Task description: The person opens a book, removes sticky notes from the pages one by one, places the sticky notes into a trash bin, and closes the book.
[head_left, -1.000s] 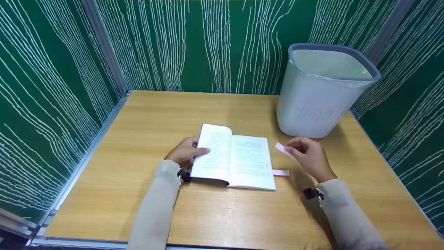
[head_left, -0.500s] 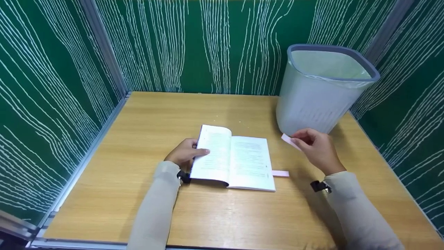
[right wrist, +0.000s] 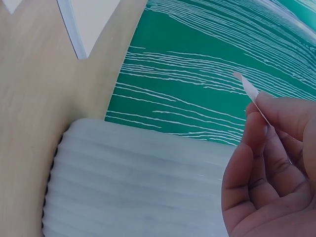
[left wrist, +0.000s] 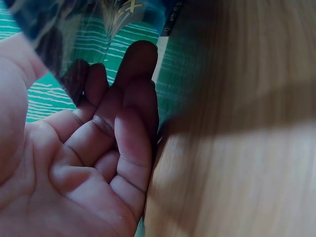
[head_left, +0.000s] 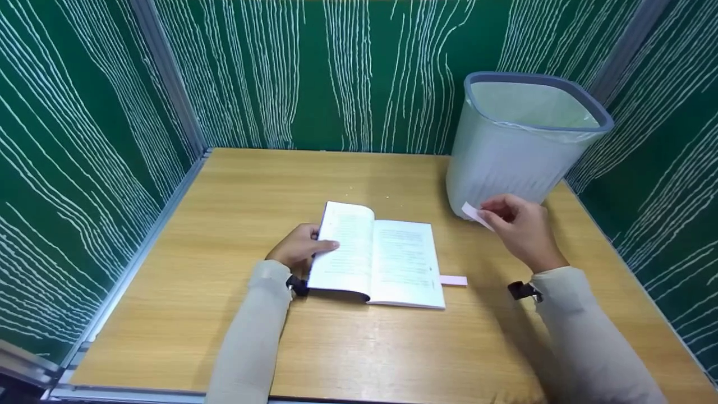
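An open book (head_left: 401, 264) lies on the wooden table, its left-hand pages lifted a little. My left hand (head_left: 297, 244) grips that left side, thumb on the page and fingers underneath; the left wrist view shows the fingers (left wrist: 133, 133) beneath the dark printed cover (left wrist: 54, 39). Between thumb and fingertips my right hand (head_left: 521, 230) pinches a pale pink paper strip (head_left: 477, 215), held above the table in front of the bin. Another pink strip (head_left: 453, 280) sticks out from the book's right edge. In the right wrist view the pinched strip (right wrist: 249, 89) points up past the thumb.
A white waste bin (head_left: 505, 163) with a grey rim and a clear liner stands at the back right of the table (head_left: 269, 185). Green panels (head_left: 314, 73) with white wavy lines enclose the back and sides. Small white specks lie behind the book.
My right hand has moved up and to the right, toward the bin, carrying the pink strip away from the book. The left hand and the book have stayed in place.
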Motion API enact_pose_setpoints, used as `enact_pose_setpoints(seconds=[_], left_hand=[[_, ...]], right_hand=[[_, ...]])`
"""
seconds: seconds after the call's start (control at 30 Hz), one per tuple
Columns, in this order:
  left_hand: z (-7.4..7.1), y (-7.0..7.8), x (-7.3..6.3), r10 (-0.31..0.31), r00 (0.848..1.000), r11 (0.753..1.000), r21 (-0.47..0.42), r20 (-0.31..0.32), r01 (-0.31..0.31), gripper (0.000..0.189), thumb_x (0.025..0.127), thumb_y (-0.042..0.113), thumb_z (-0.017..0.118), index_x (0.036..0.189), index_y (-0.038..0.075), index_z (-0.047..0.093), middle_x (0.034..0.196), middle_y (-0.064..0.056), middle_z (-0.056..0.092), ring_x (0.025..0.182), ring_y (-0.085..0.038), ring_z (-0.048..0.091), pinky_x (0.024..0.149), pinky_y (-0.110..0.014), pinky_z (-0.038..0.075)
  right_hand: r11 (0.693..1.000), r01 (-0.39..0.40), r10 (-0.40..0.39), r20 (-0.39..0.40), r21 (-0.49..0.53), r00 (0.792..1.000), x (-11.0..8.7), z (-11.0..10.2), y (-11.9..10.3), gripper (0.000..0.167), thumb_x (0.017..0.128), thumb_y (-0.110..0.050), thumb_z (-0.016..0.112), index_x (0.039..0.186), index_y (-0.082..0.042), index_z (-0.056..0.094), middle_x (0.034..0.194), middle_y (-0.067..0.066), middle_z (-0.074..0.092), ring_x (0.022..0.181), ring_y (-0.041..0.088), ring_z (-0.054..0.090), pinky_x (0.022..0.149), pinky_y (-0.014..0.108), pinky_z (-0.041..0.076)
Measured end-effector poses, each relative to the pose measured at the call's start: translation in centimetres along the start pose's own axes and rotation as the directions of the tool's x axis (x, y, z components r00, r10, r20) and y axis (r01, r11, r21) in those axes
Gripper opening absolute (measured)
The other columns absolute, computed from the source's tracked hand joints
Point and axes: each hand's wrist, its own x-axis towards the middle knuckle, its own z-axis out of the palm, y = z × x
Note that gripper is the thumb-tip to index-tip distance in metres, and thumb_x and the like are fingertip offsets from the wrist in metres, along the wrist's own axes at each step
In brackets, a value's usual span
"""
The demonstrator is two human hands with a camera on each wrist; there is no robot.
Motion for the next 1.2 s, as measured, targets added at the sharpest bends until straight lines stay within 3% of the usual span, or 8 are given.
enact_pose_setpoints(seconds=[0.27, 0.7, 1.2], left_hand=[[0.0, 0.2, -0.1, -0.024, 1.000, 1.000, -0.012, -0.003, 0.024, 0.047, 0.088, 0.028, 0.084, 0.126, 0.007, 0.067, 0.106, -0.014, 0.075, 0.085, -0.026, 0.077, 0.074, -0.040, 0.063], [0.0, -0.1, 0.0, 0.005, 1.000, 0.999, 0.037, -0.018, -0.004, 0.043, 0.089, 0.027, 0.083, 0.124, 0.007, 0.069, 0.103, -0.012, 0.076, 0.082, -0.022, 0.076, 0.071, -0.034, 0.062], [0.1, 0.1, -0.1, -0.021, 1.000, 1.000, -0.015, -0.007, 0.021, 0.043, 0.088, 0.028, 0.084, 0.124, 0.010, 0.069, 0.105, -0.013, 0.076, 0.084, -0.026, 0.077, 0.073, -0.039, 0.063]], right_hand=[[1.000, -0.014, 0.014, 0.017, -0.017, 1.000, 0.5, -1.0, -0.6, 0.023, 0.097, -0.034, 0.073, 0.111, -0.016, 0.075, 0.103, 0.000, 0.073, 0.084, 0.019, 0.059, 0.068, 0.015, 0.052], [0.999, 0.020, -0.020, 0.009, -0.030, 1.000, 1.4, -1.6, -1.1, 0.022, 0.097, -0.031, 0.074, 0.112, -0.014, 0.075, 0.104, 0.001, 0.073, 0.084, 0.020, 0.060, 0.069, 0.012, 0.052], [0.996, 0.043, -0.040, 0.038, -0.083, 0.998, 2.7, -2.8, -2.2, 0.024, 0.098, -0.037, 0.071, 0.112, -0.019, 0.074, 0.106, 0.000, 0.071, 0.088, 0.019, 0.059, 0.070, 0.012, 0.051]])
